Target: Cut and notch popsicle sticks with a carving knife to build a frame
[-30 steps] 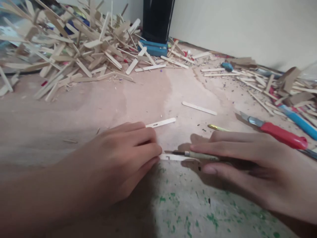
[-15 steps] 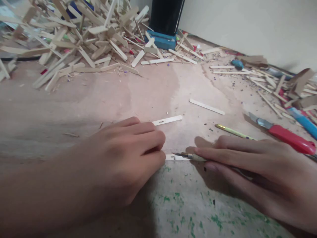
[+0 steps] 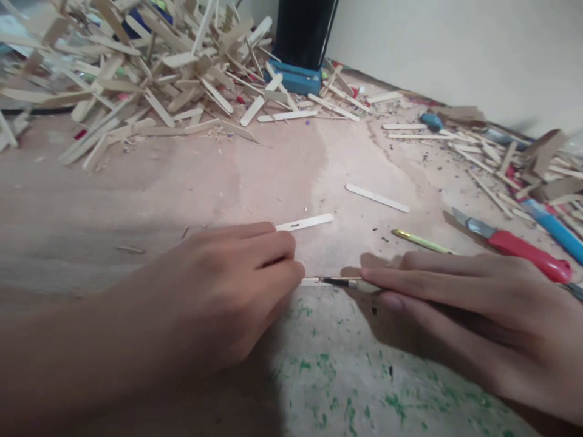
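Note:
My left hand (image 3: 237, 285) is closed, its fingertips pressing a pale craft stick (image 3: 310, 282) against the table. Most of that stick is hidden under the fingers. Pinched between the fingers of my right hand (image 3: 473, 309) is a craft knife (image 3: 359, 286) with a pale handle, a metal collar and a thin dark blade. Its blade tip touches the stick at a small cut mark, just right of my left fingers. Beyond my left knuckles lies a second craft stick (image 3: 316, 221) with a small slot through it, partly covered by the hand.
A loose craft stick (image 3: 377, 198), a yellow-green pencil-like tool (image 3: 421, 241) and a red-handled utility knife (image 3: 528, 252) with its blade out lie past my right hand. Heaped sticks (image 3: 182, 79) fill the back left, near a black object (image 3: 306, 33) on a blue base. More sticks and scraps (image 3: 483, 152) line the wall.
The knife tip has moved slightly right and down onto the cut mark on the stick. My left fingers have shifted a little, and the whole view has moved slightly.

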A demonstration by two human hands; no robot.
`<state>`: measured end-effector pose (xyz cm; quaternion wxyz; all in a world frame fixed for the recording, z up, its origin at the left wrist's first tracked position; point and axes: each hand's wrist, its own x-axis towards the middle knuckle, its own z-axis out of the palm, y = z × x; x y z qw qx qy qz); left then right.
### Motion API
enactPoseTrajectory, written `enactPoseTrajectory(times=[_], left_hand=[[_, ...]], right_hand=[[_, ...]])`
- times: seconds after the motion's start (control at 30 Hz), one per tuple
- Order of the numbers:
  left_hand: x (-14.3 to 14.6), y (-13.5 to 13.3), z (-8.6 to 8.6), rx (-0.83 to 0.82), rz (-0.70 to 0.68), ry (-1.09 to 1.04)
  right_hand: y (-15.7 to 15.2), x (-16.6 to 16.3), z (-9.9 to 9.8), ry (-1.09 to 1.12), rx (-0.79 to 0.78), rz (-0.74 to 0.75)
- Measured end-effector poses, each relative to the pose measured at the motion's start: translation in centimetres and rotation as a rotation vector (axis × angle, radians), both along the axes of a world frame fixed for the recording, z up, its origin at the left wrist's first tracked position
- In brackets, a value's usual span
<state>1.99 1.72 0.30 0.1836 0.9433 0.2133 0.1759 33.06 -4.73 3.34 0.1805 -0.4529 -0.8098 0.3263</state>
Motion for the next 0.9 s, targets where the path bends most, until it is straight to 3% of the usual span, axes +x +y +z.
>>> enactPoseTrajectory(times=[0.33,0.6,0.77,0.9], left_hand=[[0.0,0.3,-0.1,-0.024,-0.002,0.015],[0.2,0.3,-0.9,-0.031,-0.011,0.014],[0.4,0.3,-1.3,-0.008,-0.019,-0.032],[0.5,0.4,-1.5,-0.014,-0.027,-0.036]], right_hand=[[0.0,-0.2,-0.3,0.021,-0.011,0.006],[1.3,-0.6,0.5,-0.110,0.006,0.080],[1.1,-0.3,0.2,-0.021,-0.079,0.016],[1.2,-0.1,-0.1,-0.034,-0.057,0.016]])
